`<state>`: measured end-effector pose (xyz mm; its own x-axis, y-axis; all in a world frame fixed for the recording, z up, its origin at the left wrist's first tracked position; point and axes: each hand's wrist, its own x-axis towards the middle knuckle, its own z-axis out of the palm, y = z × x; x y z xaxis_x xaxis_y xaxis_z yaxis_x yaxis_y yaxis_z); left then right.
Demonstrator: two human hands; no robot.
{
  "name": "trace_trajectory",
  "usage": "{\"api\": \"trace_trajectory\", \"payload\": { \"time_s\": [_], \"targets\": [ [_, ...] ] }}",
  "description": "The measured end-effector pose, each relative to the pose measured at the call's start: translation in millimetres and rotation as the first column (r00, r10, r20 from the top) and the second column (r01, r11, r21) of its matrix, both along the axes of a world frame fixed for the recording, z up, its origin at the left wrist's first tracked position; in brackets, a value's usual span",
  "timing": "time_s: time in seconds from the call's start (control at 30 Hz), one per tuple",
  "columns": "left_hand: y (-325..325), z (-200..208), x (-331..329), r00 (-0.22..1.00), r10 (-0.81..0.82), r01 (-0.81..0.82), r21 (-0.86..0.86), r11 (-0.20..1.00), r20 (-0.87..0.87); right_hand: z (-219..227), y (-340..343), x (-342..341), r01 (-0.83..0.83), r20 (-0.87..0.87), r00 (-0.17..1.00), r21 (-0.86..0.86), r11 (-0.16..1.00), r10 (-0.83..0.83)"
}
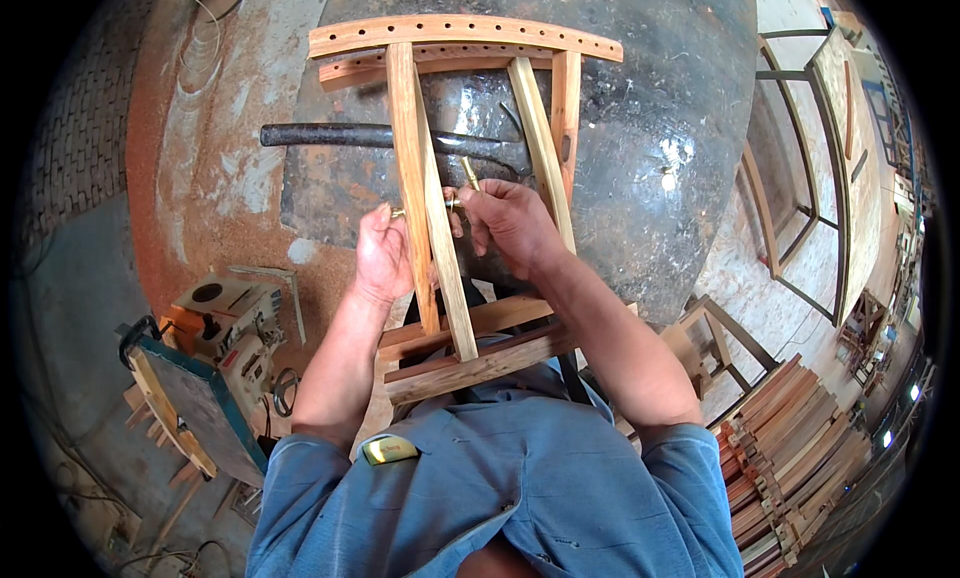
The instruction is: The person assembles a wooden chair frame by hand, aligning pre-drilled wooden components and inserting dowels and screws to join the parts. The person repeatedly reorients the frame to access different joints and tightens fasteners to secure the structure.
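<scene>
A wooden frame (404,138) stands in front of me. Its far curved rail (465,28) has a row of drilled holes, and its near rails (480,363) lie close to my body. My left hand (385,248) is at the outer side of the left-hand slats, thumb and finger closed on a small brass-coloured bolt (397,213). On the inner side, my right hand (508,226) pinches a brass-coloured bolt (469,172) that sticks up from the fingers. Another brass-coloured piece (453,204) shows beside its fingertips, against the slat. The slats partly hide the left fingers.
Beneath the frame is a dark worn tabletop (640,208), with a long black-handled tool (330,135) across it. A machine (225,318) stands at left. Stacked wooden strips (800,458) lie at lower right; a framed panel (850,168) leans at far right.
</scene>
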<state>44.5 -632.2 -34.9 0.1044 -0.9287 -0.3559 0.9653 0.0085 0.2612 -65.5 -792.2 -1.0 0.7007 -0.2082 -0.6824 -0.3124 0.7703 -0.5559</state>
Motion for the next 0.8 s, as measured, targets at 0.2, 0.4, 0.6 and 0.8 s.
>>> {"api": "trace_trajectory", "payload": {
  "time_s": [0.2, 0.4, 0.6, 0.8],
  "targets": [
    [-2, 7, -3, 0.996, -0.001, -0.01, 0.116, 0.993, 0.093, 2, 0, -3, 0.045, 0.002, 0.999, 0.199, 0.979, -0.046],
    [-8, 22, -4, 0.967, -0.079, 0.003, 0.302, 0.953, 0.241, -4, 4, -4, -0.027, -0.037, 0.999, 0.051, 0.998, 0.029],
    [-4, 5, -7, 0.989, -0.008, -0.014, 0.144, 0.989, 0.148, 15, -11, 1, -0.291, -0.161, 0.953, -0.245, 0.925, 0.258],
    [-8, 6, -10, 0.991, 0.072, -0.101, 0.273, 0.957, 0.116, -20, -15, -27, -0.142, 0.017, 0.986, -0.435, 0.889, 0.166]
  ]
}}
